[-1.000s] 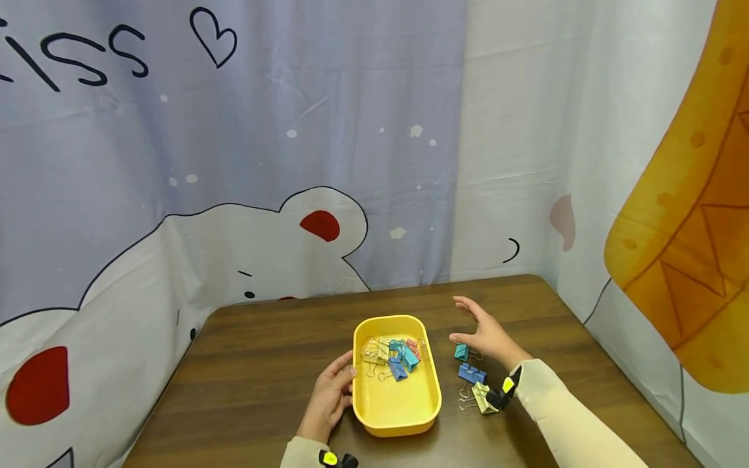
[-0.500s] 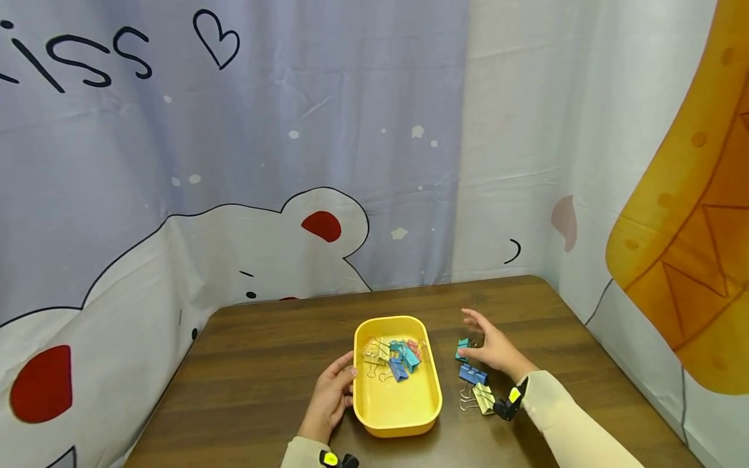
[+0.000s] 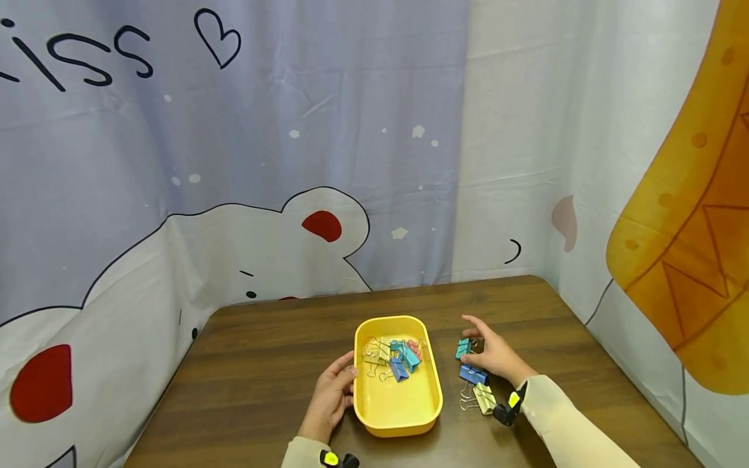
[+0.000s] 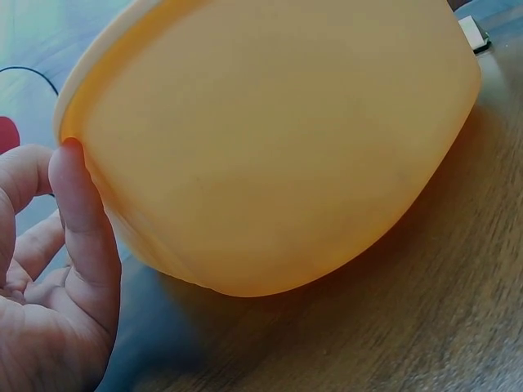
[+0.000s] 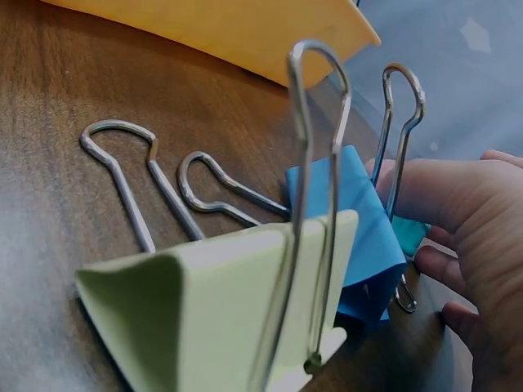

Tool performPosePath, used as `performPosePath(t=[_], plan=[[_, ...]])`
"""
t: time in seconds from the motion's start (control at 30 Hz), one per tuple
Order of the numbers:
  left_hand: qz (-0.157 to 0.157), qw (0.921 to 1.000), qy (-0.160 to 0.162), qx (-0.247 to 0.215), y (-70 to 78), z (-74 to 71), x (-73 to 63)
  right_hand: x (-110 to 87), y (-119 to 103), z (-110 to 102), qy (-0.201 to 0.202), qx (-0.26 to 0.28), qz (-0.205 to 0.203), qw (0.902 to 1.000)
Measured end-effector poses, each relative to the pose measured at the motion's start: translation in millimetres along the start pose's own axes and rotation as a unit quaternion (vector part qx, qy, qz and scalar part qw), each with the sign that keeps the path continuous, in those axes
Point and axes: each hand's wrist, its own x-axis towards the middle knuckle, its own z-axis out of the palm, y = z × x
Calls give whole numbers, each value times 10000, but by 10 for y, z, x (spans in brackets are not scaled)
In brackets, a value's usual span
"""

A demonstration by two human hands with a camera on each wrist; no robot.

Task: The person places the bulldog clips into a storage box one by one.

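A yellow plastic box (image 3: 398,406) stands on the table with several binder clips inside, yellow, teal, blue and pink. My left hand (image 3: 329,398) rests against its left side; in the left wrist view the thumb (image 4: 86,220) touches the wall just under the rim. To the right of the box, my right hand (image 3: 494,354) pinches a teal binder clip (image 3: 463,349) between thumb and fingers, the clip low at the table. Nearer me lie a blue binder clip (image 3: 473,374) and a pale yellow binder clip (image 3: 484,398). In the right wrist view, the blue one partly hides the teal clip (image 5: 409,235).
The brown wooden table (image 3: 263,377) extends on both sides of the box. A printed curtain (image 3: 398,162) hangs behind its back edge and along the right side. A thin cable (image 3: 598,300) hangs by the curtain on the right.
My right hand has come down and back onto the teal clip, its thumb and fingers closing around it; the clip has turned slightly. The left hand and the box have stayed put.
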Motion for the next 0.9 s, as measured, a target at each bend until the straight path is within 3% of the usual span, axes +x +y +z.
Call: performPosePath(t=[0.6,0.9], plan=[[64,9998,-94,-166,-14,-4,12,0,10,-10,178,31,-40,9998],[28,9997,-139,-214,-11,-1,-10,52,-78,-52,208,-8,-261,9994]])
